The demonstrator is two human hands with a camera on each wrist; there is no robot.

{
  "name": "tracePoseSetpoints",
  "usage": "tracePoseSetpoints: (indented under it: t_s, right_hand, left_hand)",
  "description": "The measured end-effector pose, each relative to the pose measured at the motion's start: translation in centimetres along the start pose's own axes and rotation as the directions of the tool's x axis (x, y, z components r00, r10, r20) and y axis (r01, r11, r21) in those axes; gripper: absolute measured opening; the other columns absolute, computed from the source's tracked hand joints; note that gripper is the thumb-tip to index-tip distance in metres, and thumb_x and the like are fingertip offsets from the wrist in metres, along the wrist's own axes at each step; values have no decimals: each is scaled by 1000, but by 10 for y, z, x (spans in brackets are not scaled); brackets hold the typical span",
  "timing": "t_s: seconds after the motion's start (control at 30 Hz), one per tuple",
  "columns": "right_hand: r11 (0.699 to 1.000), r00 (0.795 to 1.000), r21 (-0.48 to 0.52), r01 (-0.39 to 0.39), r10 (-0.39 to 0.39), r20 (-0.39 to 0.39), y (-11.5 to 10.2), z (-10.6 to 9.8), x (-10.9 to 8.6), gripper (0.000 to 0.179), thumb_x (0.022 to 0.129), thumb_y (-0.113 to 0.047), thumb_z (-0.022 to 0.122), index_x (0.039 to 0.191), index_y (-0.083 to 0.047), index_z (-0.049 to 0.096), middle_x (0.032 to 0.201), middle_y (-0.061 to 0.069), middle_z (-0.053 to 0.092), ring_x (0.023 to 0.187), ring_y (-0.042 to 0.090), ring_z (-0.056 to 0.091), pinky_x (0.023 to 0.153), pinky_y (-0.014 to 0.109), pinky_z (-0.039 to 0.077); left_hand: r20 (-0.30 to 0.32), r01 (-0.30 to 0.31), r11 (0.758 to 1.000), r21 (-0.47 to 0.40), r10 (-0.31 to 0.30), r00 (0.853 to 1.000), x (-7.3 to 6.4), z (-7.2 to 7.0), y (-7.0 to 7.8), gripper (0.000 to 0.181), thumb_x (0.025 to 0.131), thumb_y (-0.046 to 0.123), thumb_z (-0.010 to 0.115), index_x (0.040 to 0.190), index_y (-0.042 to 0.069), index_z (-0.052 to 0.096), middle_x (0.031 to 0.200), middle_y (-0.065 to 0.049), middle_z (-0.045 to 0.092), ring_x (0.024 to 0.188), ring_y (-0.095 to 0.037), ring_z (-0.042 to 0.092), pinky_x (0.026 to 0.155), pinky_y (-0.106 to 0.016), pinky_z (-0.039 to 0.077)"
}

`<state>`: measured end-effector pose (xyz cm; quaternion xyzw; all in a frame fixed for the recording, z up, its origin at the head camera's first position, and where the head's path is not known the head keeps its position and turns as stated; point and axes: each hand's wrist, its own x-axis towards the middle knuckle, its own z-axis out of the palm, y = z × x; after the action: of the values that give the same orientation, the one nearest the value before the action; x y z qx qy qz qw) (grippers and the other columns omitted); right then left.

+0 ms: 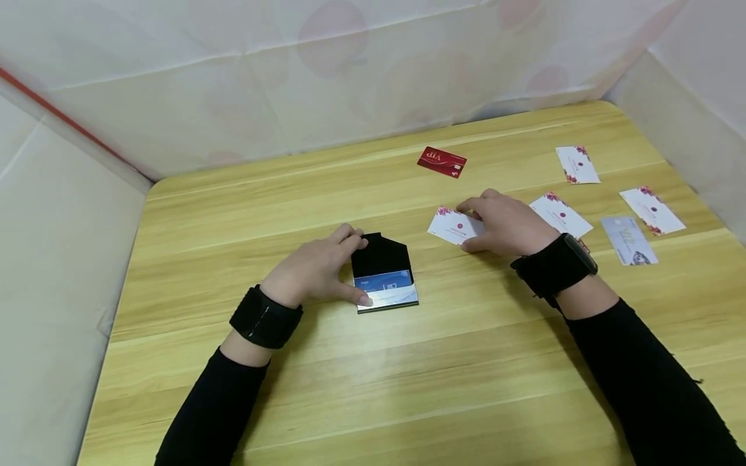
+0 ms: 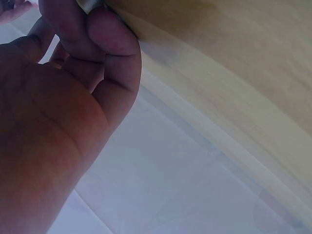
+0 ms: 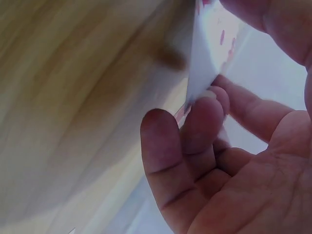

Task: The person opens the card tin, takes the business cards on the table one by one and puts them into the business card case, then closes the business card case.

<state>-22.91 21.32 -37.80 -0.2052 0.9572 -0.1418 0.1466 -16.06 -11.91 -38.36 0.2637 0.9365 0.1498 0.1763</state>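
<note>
My left hand (image 1: 311, 268) grips the left side of a card case (image 1: 380, 257) on the wooden table, its thumb on the near silvery part and fingers at the black raised lid. The case stands open, and a blue card (image 1: 375, 282) with lettering shows inside it. To the right, my right hand (image 1: 509, 226) pinches a white card (image 1: 450, 226) with pink flowers at its corner between thumb and fingers. In the right wrist view the same white card (image 3: 204, 63) appears tilted up from the tabletop. The left wrist view hardly shows the case, mostly curled fingers (image 2: 114, 53).
A red VIP card (image 1: 441, 162) lies farther back. Around the right wrist lie more white flowered cards, one partly behind the hand (image 1: 561, 215), one at the back (image 1: 578, 165), one rightmost (image 1: 653, 211). A silver VIP card (image 1: 629, 241) is beside them. Pale cloth (image 1: 262, 97) hangs behind the table.
</note>
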Motion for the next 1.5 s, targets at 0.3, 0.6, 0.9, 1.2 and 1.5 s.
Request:
tracePoseSetpoints:
  t_s: [0.3, 0.6, 0.9, 1.2, 1.5]
  right_hand:
    - [999, 999, 3, 42, -42, -27, -3, 1, -3, 59, 81, -26, 84, 134, -14, 61, 116, 13, 56, 102, 29, 49, 86, 43, 42]
    - [997, 997, 1, 80, -80, 11, -9, 5, -3, 56, 89, -24, 76, 141, -17, 56, 138, 12, 58, 118, 29, 53, 105, 55, 40]
    - [971, 964, 2, 238, -236, -123, -19, 7, -4, 43, 93, -8, 57, 136, -13, 61, 124, 8, 65, 94, 23, 54, 84, 40, 45]
    - [930, 905, 76, 360, -328, -270, -37, 8, -9, 23, 90, -7, 67, 112, -14, 67, 97, -1, 67, 76, 16, 53, 66, 31, 44]
    - [815, 788, 82, 574, -523, -325, -62, 23, -15, 28, 92, -4, 65, 118, -12, 70, 99, 0, 66, 75, 14, 53, 63, 27, 45]
  left_hand:
    - [-5, -5, 1000, 0, 5, 1000, -1, 1, -1, 108, 70, 66, 80, 153, 10, 38, 147, -1, 39, 88, -16, 59, 89, -33, 52]
    - [5, 7, 1000, -5, -7, 1000, -1, -1, 0, 108, 70, 66, 80, 153, 10, 38, 148, 0, 39, 91, -17, 59, 91, -34, 51]
    - [0, 0, 1000, -5, 0, 1000, -1, 0, 0, 109, 70, 66, 79, 153, 8, 36, 146, 1, 40, 88, -17, 59, 90, -34, 52]
    - [-4, -1, 1000, 1, 1, 1000, 0, 0, -1, 111, 70, 67, 79, 153, 8, 35, 147, 3, 42, 87, -16, 59, 89, -32, 52]
    - [-4, 8, 1000, 3, -8, 1000, 0, -1, -1, 106, 69, 68, 79, 151, 13, 41, 142, 1, 39, 90, -18, 59, 89, -34, 52]
